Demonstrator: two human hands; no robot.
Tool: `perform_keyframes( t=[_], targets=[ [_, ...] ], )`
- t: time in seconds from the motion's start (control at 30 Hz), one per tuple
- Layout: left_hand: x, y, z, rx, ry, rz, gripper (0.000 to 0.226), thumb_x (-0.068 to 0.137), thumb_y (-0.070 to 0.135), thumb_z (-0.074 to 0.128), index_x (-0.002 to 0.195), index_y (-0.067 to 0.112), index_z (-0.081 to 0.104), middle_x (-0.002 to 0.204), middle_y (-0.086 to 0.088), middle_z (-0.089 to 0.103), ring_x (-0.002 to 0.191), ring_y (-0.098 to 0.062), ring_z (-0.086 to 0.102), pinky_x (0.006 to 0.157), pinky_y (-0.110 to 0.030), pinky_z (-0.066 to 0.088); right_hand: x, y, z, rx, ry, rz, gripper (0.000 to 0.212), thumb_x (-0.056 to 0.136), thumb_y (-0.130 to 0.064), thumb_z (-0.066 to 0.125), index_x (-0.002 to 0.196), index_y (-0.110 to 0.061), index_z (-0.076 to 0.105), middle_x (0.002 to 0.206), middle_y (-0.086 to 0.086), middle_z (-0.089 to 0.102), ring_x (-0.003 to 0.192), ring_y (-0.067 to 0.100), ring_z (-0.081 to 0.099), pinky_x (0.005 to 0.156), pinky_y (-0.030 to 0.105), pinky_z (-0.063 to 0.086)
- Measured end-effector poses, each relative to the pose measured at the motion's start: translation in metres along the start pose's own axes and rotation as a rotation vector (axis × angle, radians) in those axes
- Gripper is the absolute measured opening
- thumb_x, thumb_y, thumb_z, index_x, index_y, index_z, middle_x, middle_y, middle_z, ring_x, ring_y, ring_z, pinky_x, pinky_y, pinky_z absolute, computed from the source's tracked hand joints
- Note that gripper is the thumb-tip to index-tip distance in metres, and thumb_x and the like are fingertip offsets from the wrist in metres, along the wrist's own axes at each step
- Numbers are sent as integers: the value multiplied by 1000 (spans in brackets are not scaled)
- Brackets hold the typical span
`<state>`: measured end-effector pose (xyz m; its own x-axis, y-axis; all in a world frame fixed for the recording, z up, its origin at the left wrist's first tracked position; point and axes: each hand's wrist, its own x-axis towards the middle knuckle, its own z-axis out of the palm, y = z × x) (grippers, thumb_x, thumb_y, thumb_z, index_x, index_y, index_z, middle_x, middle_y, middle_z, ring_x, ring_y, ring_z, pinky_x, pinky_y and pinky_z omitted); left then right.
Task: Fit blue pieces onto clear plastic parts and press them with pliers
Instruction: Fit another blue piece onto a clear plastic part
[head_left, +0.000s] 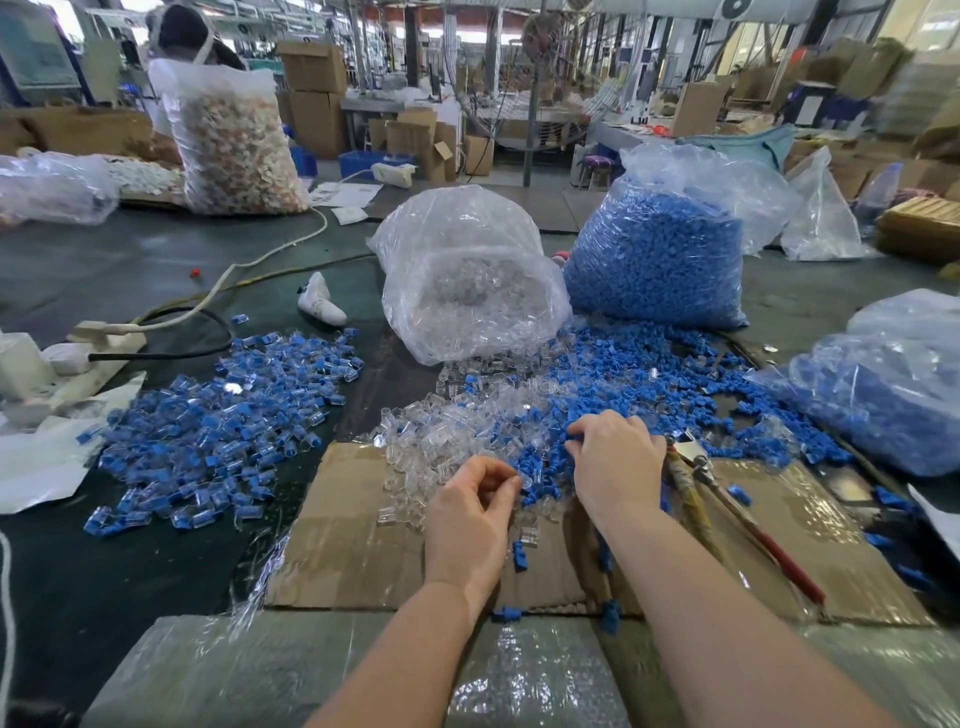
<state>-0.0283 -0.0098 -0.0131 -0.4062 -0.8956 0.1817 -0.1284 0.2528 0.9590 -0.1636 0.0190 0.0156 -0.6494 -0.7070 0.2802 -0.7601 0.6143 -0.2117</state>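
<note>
A clear plastic part (522, 480) is pinched between the thumb and the curled fingers of the left hand (472, 512), just above the flat cardboard sheet (353, 540). The right hand (613, 462) is laid with bent fingers on the loose blue pieces (597, 379), and a blue piece seems to be pinched at its fingertips (574, 434), but this cannot be told with certainty. The pliers (727, 499) are seen lying on the cardboard just beside the right hand, with the jaws pointing away from the person and 1 red handle toward the near edge.

The loose clear parts (441, 431) are spread in front of both hands, mixed with the blue pieces at their right side. A pile of fitted blue-and-clear parts (228, 415) is placed well apart on the left. Behind the piles, 1 open bag of clear parts (467, 291) and 1 bag of blue pieces (660, 249) are standing on the dark table (104, 270).
</note>
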Motion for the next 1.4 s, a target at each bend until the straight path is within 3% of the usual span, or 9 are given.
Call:
perform_keyframes(
  t=[0.2,0.33,0.5,0.67,0.93,1.2,1.4],
  targets=[
    [0,1,-1,-11,-11,-5,23,85,11,63,78,32,58,77,11,63,77,7,57,68,-5,44,-3,1,-4,66,44,-24,13,97,-27,48,101,-19,57,102,-1,60,99,20,47,84,33,32],
    [0,1,-1,-24,-9,-13,20,85,13,64,79,32,59,78,11,64,75,8,57,66,-4,43,-21,-2,-10,285,141,-102,17,97,-23,47,97,-13,61,88,0,63,85,16,50,69,25,33],
    [1,-1,-2,-39,7,-13,17,85,12,65,79,28,61,77,9,65,73,5,58,65,-5,44,-53,-8,-9,518,77,-113,26,96,-11,48,116,-11,65,103,0,67,93,10,56,83,15,38],
    [0,-2,-2,-16,33,-4,16,84,14,67,79,28,62,77,9,65,72,4,59,66,-6,45,-68,-6,-4,592,73,-24,8,89,-23,62,90,-18,69,75,-14,61,67,-2,52,64,7,38],
    [-2,0,-4,-34,5,-8,17,83,9,67,79,25,63,78,7,66,74,3,60,66,-7,46,-72,-10,-5,550,56,-65,12,91,-30,57,81,-23,57,76,-11,57,75,8,52,66,20,39],
    [-2,4,-7,-62,-56,-9,19,83,7,66,76,24,63,76,4,65,71,1,60,64,-8,46,-70,-16,-5,439,44,-116,20,94,-34,52,90,-18,62,83,-7,58,82,10,51,72,23,41],
    [-3,4,-8,-68,-37,-21,14,84,9,65,80,22,63,79,4,66,74,1,60,65,-9,47,-71,-10,-7,500,39,-146,16,90,-30,60,96,-19,69,88,-7,66,85,9,56,79,25,46]
  ],
)
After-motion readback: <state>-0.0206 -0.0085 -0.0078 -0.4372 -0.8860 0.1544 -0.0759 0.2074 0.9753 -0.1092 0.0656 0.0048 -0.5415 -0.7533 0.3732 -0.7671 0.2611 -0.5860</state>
